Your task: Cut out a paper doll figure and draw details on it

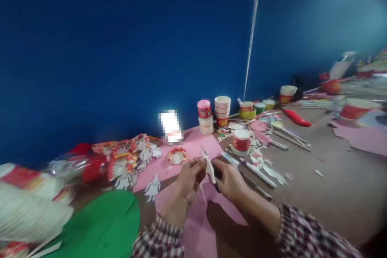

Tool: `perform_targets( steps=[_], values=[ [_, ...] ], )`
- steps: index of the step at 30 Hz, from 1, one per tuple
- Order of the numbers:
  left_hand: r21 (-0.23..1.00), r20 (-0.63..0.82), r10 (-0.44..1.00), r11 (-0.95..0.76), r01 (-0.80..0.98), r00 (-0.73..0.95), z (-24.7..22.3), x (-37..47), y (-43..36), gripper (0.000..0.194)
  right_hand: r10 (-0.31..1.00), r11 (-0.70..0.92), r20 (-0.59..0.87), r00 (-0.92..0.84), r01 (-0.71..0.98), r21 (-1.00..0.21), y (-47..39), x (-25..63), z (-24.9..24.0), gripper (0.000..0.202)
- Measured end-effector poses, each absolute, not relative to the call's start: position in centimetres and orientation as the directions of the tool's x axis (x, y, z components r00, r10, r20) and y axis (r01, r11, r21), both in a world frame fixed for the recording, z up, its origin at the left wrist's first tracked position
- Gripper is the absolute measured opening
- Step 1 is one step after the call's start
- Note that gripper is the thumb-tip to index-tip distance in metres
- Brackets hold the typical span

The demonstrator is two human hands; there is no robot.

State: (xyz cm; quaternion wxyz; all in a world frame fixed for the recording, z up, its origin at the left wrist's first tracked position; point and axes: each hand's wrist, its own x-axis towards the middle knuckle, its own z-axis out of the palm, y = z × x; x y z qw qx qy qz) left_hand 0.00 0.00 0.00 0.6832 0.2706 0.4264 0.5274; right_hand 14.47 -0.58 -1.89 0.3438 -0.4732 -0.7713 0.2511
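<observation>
My left hand (192, 177) pinches a small piece of white paper (209, 169) above the pink sheets. Closed around the dark handles of a pair of scissors (203, 150) is my right hand (228, 179). The thin metal blades point away from me, at the paper's far edge. A narrow strip of paper hangs below my fingers. White paper figure cut-outs (152, 187) lie to the left of my left hand. Beyond it sits a ring with a red and yellow patterned rim (177, 156). My fingers hide part of the paper and most of the scissor handles.
Stacked paper cups (222, 111) stand against the blue wall. A red cup (241, 142), pens (258, 173) and paper scraps (266, 165) lie on the right. At left are a green round sheet (102, 221) and a large pale stack (30, 213). A bright pixelated patch stands behind.
</observation>
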Motion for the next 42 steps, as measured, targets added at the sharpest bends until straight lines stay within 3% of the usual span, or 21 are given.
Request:
perform_targets(
  steps=[11, 42],
  values=[
    [0.844, -0.283, 0.954, 0.297, -0.447, 0.101, -0.2, -0.3, -0.3, 0.028, 0.899, 0.437, 0.323, -0.296, 0.535, -0.723, -0.8, 14.2, -2.2, 0.007],
    [0.861, -0.271, 0.955, 0.297, -0.414, 0.122, 0.0, -1.0, 0.2, 0.032, 0.907, 0.416, 0.299, -0.296, 0.521, -0.745, -0.9, 14.6, -1.0, 0.025]
  ],
)
